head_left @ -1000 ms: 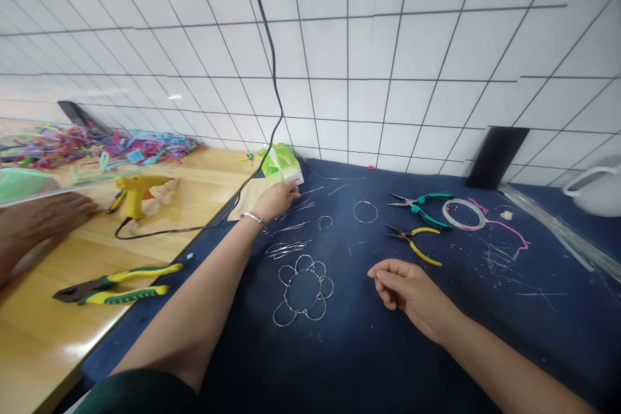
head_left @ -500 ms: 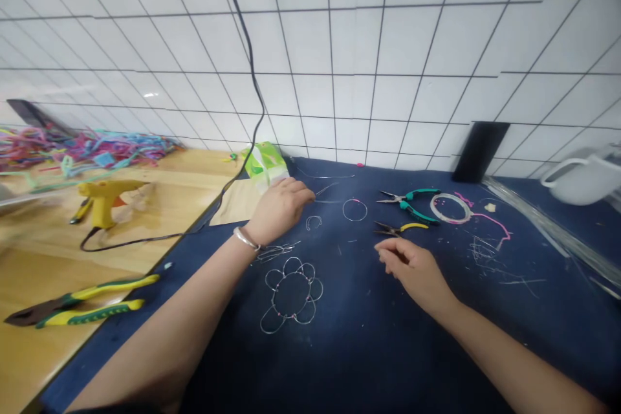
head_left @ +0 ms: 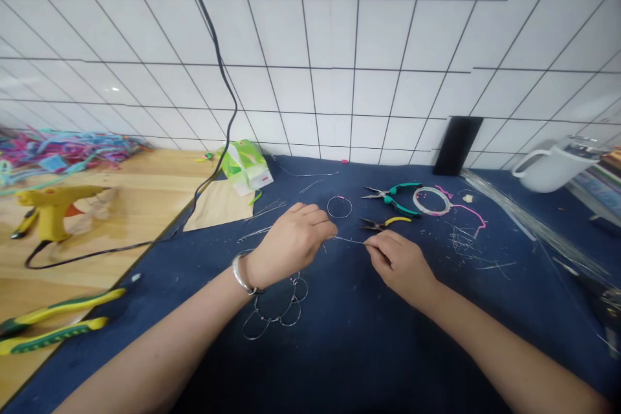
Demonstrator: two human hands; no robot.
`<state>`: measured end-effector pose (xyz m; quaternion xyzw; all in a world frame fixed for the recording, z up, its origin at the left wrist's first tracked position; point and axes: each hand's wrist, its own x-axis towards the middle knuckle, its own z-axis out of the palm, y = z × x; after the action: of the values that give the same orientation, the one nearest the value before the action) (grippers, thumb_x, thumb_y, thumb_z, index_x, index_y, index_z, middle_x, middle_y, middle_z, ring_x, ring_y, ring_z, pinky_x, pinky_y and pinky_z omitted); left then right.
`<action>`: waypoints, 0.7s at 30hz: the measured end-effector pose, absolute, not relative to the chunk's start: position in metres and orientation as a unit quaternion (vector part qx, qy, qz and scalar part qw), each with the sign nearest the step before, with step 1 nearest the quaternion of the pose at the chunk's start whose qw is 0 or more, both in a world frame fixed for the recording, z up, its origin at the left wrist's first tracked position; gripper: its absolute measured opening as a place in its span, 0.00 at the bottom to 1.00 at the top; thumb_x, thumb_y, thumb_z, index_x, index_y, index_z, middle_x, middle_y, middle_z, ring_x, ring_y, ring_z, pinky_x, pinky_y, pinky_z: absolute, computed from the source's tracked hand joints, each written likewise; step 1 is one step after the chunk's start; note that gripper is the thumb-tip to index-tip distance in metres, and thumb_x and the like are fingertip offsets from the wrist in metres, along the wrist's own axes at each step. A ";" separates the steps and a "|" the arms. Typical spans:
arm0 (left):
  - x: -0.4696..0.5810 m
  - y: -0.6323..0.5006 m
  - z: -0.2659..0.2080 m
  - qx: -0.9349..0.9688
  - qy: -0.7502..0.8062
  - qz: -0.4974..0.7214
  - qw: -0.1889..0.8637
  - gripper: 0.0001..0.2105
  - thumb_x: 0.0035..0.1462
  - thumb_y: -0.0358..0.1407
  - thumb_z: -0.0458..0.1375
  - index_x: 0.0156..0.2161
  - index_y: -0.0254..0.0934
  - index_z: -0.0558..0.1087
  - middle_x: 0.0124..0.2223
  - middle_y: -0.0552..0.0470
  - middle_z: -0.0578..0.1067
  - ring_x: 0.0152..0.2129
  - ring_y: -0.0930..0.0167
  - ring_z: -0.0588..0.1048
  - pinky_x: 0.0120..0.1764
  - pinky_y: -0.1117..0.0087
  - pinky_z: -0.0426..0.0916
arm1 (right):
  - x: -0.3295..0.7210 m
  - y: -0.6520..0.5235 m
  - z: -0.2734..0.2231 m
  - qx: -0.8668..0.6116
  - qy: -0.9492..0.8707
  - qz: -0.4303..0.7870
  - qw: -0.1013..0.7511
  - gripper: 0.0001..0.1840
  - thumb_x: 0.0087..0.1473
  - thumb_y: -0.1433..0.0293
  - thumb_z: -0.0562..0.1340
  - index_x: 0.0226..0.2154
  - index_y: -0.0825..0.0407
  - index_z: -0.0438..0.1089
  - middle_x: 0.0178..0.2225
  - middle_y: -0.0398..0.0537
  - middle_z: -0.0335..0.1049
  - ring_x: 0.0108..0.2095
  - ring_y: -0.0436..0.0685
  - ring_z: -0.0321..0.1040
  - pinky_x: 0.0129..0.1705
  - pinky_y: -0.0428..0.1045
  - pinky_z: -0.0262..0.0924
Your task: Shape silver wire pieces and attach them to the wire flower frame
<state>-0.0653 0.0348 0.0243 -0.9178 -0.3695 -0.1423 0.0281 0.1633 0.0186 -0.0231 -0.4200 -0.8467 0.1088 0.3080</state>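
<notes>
A thin silvery wire (head_left: 350, 240) stretches between my two hands, low over the dark blue mat (head_left: 339, 349). My left hand (head_left: 303, 236), with a silver bangle at its wrist, pinches one end. The other end is between the fingertips of my right hand (head_left: 394, 259). Partly covered by my left hand and forearm lies a flower-shaped wire piece (head_left: 279, 320) with looped petals and small pink beads. Just beyond my hands rests a plain wire ring (head_left: 339, 207). Small yellow-handled pliers (head_left: 385, 224) lie past my right hand, with teal-handled pliers (head_left: 395, 196) behind them.
Farther right are a white dish (head_left: 431, 201) with pink beads, wire scraps (head_left: 463, 240), a bundle of long wires (head_left: 514, 204) and a white jug (head_left: 553, 168). On the left are a glue gun (head_left: 53, 207), large pliers (head_left: 63, 320) and a tissue pack (head_left: 245, 165). A black cable (head_left: 228, 90) hangs down.
My left hand has come nearer and to the right, toward my right hand, and now partly covers the wire flower. The wire is now held between both hands. The view has shifted rightward.
</notes>
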 end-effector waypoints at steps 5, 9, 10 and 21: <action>-0.055 0.027 0.017 -0.897 -0.380 -0.205 -0.097 0.08 0.54 0.25 0.51 0.33 0.35 0.71 0.29 0.52 0.72 0.29 0.71 0.68 0.35 0.67 0.61 | 0.170 0.020 -0.016 -0.405 -0.851 0.036 0.332 0.10 0.53 0.76 0.53 0.32 0.52 0.69 0.30 0.49 0.69 0.35 0.55 0.65 0.40 0.51 0.61; -0.037 0.008 0.014 -0.829 -0.424 -0.249 -0.265 0.06 0.54 0.27 0.52 0.30 0.36 0.70 0.27 0.55 0.71 0.25 0.75 0.68 0.29 0.74 0.63 | 0.175 0.022 -0.010 -0.405 -0.843 -0.008 0.354 0.12 0.54 0.76 0.53 0.38 0.53 0.69 0.34 0.51 0.71 0.39 0.57 0.66 0.44 0.53 0.61; -0.033 0.004 0.014 -0.809 -0.436 -0.250 -0.304 0.05 0.54 0.28 0.52 0.30 0.36 0.69 0.26 0.56 0.70 0.23 0.75 0.68 0.27 0.75 0.63 | 0.176 0.022 -0.007 -0.405 -0.843 -0.012 0.353 0.13 0.54 0.76 0.53 0.39 0.53 0.69 0.35 0.52 0.71 0.39 0.57 0.66 0.44 0.53 0.62; -0.033 -0.001 0.015 -0.783 -0.409 -0.251 -0.396 0.06 0.53 0.26 0.52 0.29 0.35 0.68 0.28 0.57 0.68 0.25 0.77 0.65 0.28 0.76 0.61 | 0.196 0.032 0.005 -0.310 -0.914 -0.011 0.262 0.14 0.55 0.75 0.53 0.43 0.53 0.68 0.39 0.54 0.71 0.43 0.58 0.65 0.45 0.56 0.62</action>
<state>-0.0330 -0.0005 0.0150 -0.7831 -0.4090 -0.2507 -0.3958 0.1963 0.0322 0.0047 -0.3097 -0.9141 -0.0112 0.2616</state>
